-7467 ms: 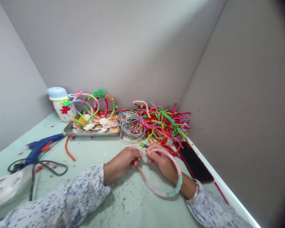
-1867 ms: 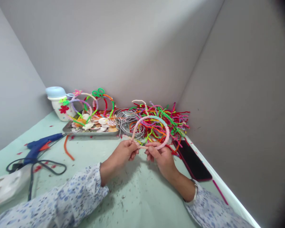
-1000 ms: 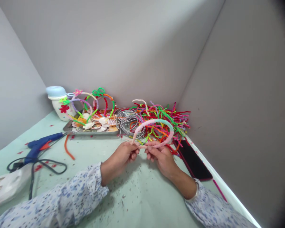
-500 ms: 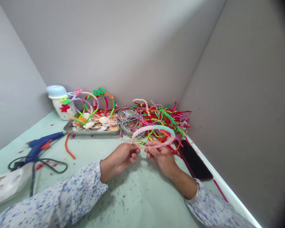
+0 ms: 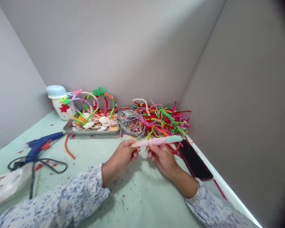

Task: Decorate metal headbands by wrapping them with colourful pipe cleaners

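Both my hands grip a fuzzy hoop [image 5: 154,141] wound in pale pink and mint green pipe cleaner, held above the table. I see it almost edge-on, so it looks like a narrow bar. My left hand [image 5: 123,155] pinches its peach-coloured left end between thumb and fingers. My right hand [image 5: 162,158] is closed on the pink part, thumb along the near side; the mint part sticks out to the right past it. Behind the hoop lie a coil of silver wire [image 5: 130,122] and a heap of coloured pipe cleaners [image 5: 166,117].
A metal tray [image 5: 95,132] of shells and round pieces stands behind, with finished pipe-cleaner hoops [image 5: 83,101] in it. Left are a white bottle [image 5: 59,104], a blue glue gun [image 5: 39,145] with cord, and a white bag [image 5: 9,186]. A black phone [image 5: 196,161] lies right, near the wall.
The hoop has tipped from an open, visible ring to nearly edge-on. Both hands keep hold of it and have stayed almost in place.
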{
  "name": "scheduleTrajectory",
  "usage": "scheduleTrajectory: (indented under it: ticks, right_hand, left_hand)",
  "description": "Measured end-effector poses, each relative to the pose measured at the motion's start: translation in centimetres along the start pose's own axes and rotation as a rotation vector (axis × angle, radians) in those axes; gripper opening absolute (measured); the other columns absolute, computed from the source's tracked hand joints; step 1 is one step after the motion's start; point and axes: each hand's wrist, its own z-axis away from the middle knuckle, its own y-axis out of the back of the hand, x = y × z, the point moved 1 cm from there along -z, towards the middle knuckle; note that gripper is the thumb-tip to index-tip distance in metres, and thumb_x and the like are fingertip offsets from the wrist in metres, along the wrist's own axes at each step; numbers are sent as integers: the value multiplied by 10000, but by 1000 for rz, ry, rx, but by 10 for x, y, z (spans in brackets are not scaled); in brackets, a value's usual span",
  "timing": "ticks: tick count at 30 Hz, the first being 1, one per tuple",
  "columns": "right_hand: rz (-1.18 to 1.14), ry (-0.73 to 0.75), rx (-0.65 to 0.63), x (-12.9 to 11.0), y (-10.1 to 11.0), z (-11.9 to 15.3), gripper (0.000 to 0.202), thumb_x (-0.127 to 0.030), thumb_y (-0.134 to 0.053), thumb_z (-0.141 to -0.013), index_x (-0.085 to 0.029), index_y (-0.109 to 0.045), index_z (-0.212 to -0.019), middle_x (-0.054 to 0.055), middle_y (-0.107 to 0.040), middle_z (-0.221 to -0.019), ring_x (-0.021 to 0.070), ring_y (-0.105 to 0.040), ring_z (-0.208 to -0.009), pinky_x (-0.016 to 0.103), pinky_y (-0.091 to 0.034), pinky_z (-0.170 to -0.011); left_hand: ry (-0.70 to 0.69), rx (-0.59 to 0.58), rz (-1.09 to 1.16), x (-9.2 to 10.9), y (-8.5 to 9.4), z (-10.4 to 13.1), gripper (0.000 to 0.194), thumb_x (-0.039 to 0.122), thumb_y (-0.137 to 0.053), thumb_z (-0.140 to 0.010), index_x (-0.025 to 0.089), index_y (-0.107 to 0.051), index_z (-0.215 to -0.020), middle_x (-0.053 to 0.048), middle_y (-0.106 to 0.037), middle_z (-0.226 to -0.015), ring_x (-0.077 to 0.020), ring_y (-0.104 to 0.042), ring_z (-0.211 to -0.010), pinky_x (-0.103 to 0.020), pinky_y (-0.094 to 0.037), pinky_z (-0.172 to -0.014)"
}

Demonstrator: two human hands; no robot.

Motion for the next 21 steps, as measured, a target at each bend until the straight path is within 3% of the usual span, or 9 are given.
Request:
scheduleTrajectory:
  ticks: [5, 9, 14, 21]
  right_hand:
    - [-110, -1, 2, -2, 2, 0, 132, -302, -684, -726, -177, -671, -765, -21, -573, -564, 78, -474, -475, 175, -336, -409]
    - [-158, -13, -24, -6, 1, 1, 110, -291, -677, -733, -209, -669, -806, -14, -595, -656, 92, -498, -521, 203, -373, -453]
    - [-98, -35, -12, -7, 0, 2, 112, -321, -649, -754, -210, -651, -766, -14, -582, -621, 94, -469, -470, 220, -324, -403]
    - [-65, -10, 23, -10, -2, 1, 152, -317, -717, -675, -186, -663, -730, -11, -603, -612, 91, -503, -476, 203, -329, -406]
  left_hand:
    - [47, -61, 105, 3, -2, 2, 107, 182, -578, -713, 128, -551, -625, 44, -464, -527, -39, -387, -423, -164, -281, -408]
    - [95, -102, 187, 4, -2, 3, 113, 164, -591, -730, 123, -561, -629, 29, -500, -562, -38, -405, -437, -161, -299, -412]
    - [169, -79, 232, 5, -1, 2, 79, 106, -572, -731, 110, -580, -652, 10, -531, -582, -43, -452, -457, -156, -336, -438]
    - [323, -112, 236, 5, 4, 0, 60, 122, -554, -738, 109, -585, -689, 6, -530, -583, -47, -423, -435, -160, -304, -413]
